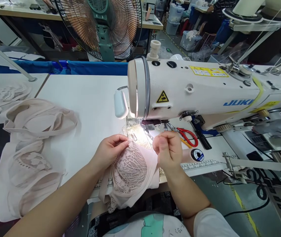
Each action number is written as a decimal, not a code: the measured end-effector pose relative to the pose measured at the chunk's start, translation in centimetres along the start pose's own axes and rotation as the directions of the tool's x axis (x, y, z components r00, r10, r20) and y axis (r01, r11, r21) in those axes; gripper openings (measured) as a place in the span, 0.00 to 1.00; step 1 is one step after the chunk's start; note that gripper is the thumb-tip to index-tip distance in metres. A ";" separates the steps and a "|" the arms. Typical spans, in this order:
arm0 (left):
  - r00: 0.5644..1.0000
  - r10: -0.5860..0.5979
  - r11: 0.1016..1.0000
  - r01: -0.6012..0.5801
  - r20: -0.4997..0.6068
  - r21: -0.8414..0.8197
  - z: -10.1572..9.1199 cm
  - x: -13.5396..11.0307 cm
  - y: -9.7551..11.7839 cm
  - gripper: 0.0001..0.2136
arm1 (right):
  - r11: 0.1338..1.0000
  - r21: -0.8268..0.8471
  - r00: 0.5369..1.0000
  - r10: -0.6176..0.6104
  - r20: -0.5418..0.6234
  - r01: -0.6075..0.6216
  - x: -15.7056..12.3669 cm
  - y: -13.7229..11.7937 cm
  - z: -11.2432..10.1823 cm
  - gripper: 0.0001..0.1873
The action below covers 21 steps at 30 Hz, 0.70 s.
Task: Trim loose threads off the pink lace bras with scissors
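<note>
A pale pink lace bra [132,168] hangs over the front edge of the sewing table, one cup facing up. My left hand [110,149] pinches the bra's top edge between thumb and fingers. To the right of the cup, my right hand [168,148] is raised with its fingers curled together; whatever is in them is too small to make out. Just beyond both hands stands a white sewing machine [175,89], its lamp lighting the needle area. Red-handled scissors [189,136] and a spool of pink thread [192,155] lie beside my right hand.
More beige bras [36,148] are piled on the left of the white table [88,95]. A large fan [100,29] stands behind the table. A measuring tape [209,163] runs along the front edge. Thread cones [247,8] sit at upper right. A person [219,10] is in the background.
</note>
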State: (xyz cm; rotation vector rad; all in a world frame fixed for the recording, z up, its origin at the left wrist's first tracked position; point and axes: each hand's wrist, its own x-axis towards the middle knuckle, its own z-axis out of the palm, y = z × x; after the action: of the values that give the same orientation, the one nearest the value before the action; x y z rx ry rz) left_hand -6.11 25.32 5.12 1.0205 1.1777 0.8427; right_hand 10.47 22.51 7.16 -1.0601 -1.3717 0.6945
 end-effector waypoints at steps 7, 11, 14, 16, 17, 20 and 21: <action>1.000 0.001 0.999 0.001 -0.031 0.043 -0.3 0.1 0.0 0.07 | 0.989 0.125 0.976 -0.048 -0.210 0.076 1.3 -1.8 -1.5 0.04; 0.998 0.013 0.997 -0.009 -0.060 0.078 -0.4 0.1 0.0 0.07 | 0.985 0.126 0.956 -0.081 -0.282 0.121 1.1 -3.0 -1.9 0.03; 0.998 0.031 0.996 -0.026 -0.054 0.082 -0.7 0.1 -0.1 0.07 | 0.990 0.132 0.984 -0.023 -0.176 0.047 0.3 -3.7 -1.5 0.02; 0.999 0.031 0.999 -0.030 -0.027 0.044 -0.9 0.2 -0.3 0.07 | 0.976 0.175 0.992 0.129 0.006 -0.128 -0.4 -3.8 -0.6 0.03; 1.000 0.028 1.000 -0.028 -0.009 0.011 -1.0 0.3 -0.3 0.07 | 0.944 0.204 0.964 0.239 0.116 -0.259 -0.8 -3.6 0.1 0.04; 0.999 -0.001 0.995 0.006 0.045 -0.104 -1.1 0.4 -0.3 0.07 | 0.723 0.266 0.763 0.543 0.352 -0.638 -2.0 -2.6 2.4 0.11; 0.998 -0.021 0.990 0.030 0.064 -0.138 -1.1 0.3 -0.2 0.07 | 0.646 0.285 0.703 0.604 0.376 -0.708 -2.3 -2.2 3.1 0.13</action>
State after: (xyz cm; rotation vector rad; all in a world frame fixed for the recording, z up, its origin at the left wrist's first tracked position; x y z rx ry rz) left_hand -7.08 25.73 4.72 0.9100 1.0625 0.8542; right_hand 6.75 20.11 7.79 -1.1485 -0.9296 1.6478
